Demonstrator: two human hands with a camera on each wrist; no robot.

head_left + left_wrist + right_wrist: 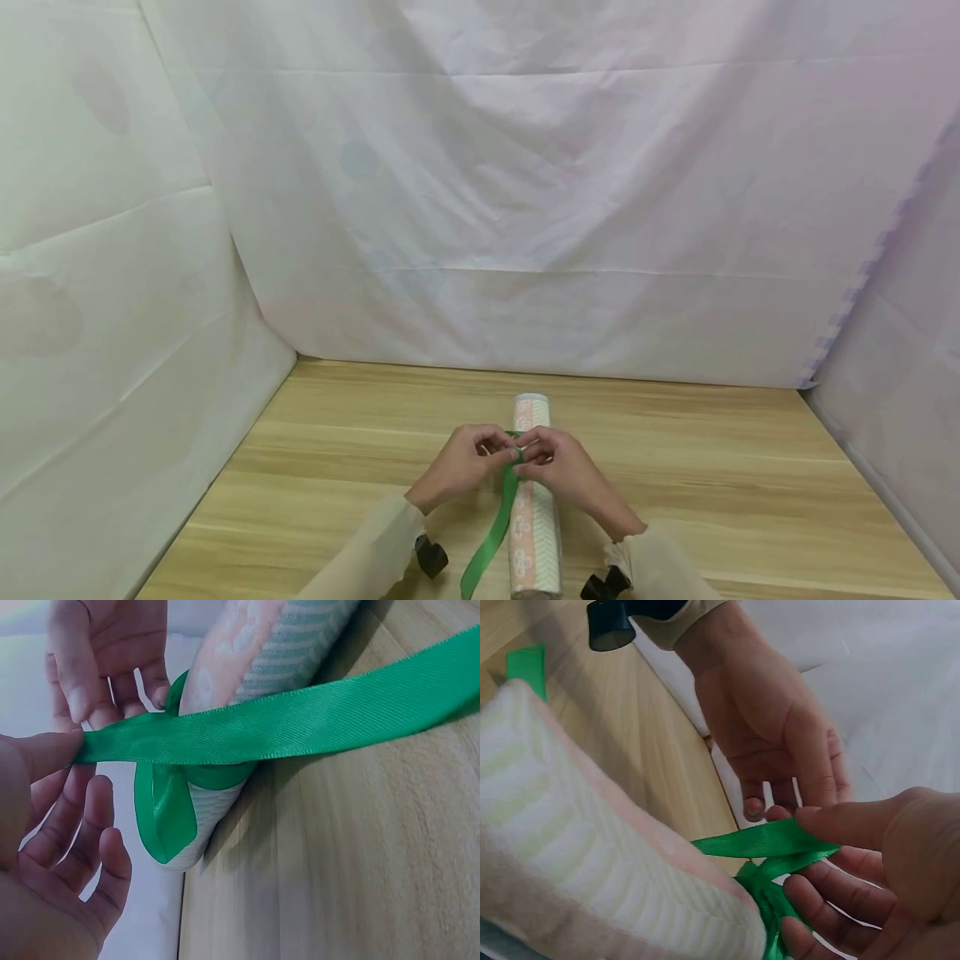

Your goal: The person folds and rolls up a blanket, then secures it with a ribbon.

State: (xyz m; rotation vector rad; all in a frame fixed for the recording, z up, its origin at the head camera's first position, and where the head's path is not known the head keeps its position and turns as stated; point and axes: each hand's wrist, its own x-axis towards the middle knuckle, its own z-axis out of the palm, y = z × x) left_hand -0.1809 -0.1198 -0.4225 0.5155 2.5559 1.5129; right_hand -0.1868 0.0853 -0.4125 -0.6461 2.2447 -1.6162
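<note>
A patterned rolled towel (536,542), pink on one side and striped on the other, lies lengthwise on the wooden table. Green satin ribbon (300,724) is wrapped around it near the far end, with a loop (169,814) standing off the roll. One long ribbon tail (491,533) trails toward the near edge, left of the towel. Over the roll, my left hand (461,462) pinches the ribbon between thumb and forefinger. My right hand (566,471) meets it there, thumb and fingers pinching a folded part of the ribbon (772,840). The fingertips partly hide the crossing.
Pale cloth walls (525,208) enclose the wooden table (712,483) at the back and both sides. A black wrist camera (431,556) sits at the left cuff, another black camera (606,583) at the right.
</note>
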